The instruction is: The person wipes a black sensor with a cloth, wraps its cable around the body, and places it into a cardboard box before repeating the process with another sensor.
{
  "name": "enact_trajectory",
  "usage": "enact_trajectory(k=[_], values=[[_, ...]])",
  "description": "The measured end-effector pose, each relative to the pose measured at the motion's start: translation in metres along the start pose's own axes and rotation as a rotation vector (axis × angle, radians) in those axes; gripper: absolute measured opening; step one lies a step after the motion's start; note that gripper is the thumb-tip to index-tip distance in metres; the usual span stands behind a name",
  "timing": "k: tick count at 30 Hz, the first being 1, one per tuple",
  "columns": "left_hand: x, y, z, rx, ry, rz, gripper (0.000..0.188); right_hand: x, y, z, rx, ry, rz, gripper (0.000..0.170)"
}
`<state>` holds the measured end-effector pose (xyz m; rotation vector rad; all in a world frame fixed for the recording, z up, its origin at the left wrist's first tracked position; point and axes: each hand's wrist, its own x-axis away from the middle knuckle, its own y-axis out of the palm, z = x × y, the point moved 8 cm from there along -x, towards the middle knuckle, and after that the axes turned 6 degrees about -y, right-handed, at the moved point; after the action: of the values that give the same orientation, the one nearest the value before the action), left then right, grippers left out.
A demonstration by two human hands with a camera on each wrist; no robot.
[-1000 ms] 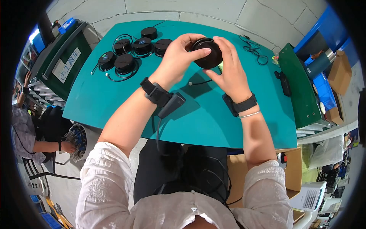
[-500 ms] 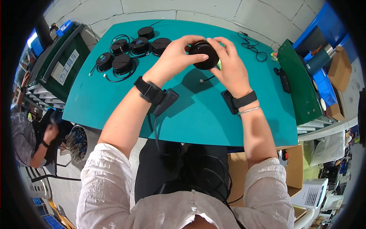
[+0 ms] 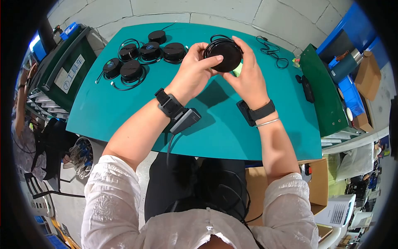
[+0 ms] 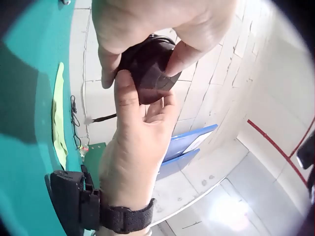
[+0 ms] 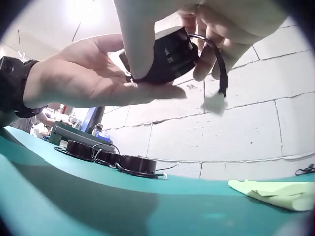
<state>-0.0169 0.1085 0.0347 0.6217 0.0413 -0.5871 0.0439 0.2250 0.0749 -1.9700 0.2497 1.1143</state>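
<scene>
Above the teal table, both hands hold a round black disc with a black cable looped along its far edge. My left hand grips its left side, thumb lying over the face; my right hand pinches the right side between thumb and fingers. In the left wrist view, the disc sits between the left hand and the right hand. The right wrist view shows a cable end with a white connector hanging beside the disc.
Several black discs with cables lie at the table's back left. A light green cloth lies beneath the hands. At the right are a loose black cable and a black object. Green cabinets flank the table.
Cable loops now show along the disc's far edge. The cable end that hung below the disc is out of sight in the head view. Both hands have shifted their hold slightly.
</scene>
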Motion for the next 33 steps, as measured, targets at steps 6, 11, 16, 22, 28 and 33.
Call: enact_trajectory(k=[6,11,16,22,28,33], values=[[-0.004,-0.002,0.028,-0.549,0.164,-0.024,0.05,-0.002,0.001,-0.006,0.079,-0.131,-0.088,0.082],[-0.004,-0.005,0.026,-0.824,0.012,-0.125,0.052,0.002,0.016,-0.013,0.114,-0.179,-0.24,0.077],[-0.006,-0.012,0.029,-0.301,-0.045,-0.071,0.043,-0.001,0.0,0.013,-0.179,0.08,-0.032,0.061],[-0.01,-0.018,0.015,-0.104,-0.117,-0.062,0.034,0.001,0.009,0.02,-0.443,0.126,0.042,0.052],[-0.007,-0.012,0.009,0.041,-0.137,-0.005,0.033,0.004,0.011,0.022,-0.649,0.191,0.042,0.062],[0.0,-0.011,0.0,0.066,-0.159,0.069,0.031,0.002,0.017,0.014,-0.504,0.087,0.012,0.083]])
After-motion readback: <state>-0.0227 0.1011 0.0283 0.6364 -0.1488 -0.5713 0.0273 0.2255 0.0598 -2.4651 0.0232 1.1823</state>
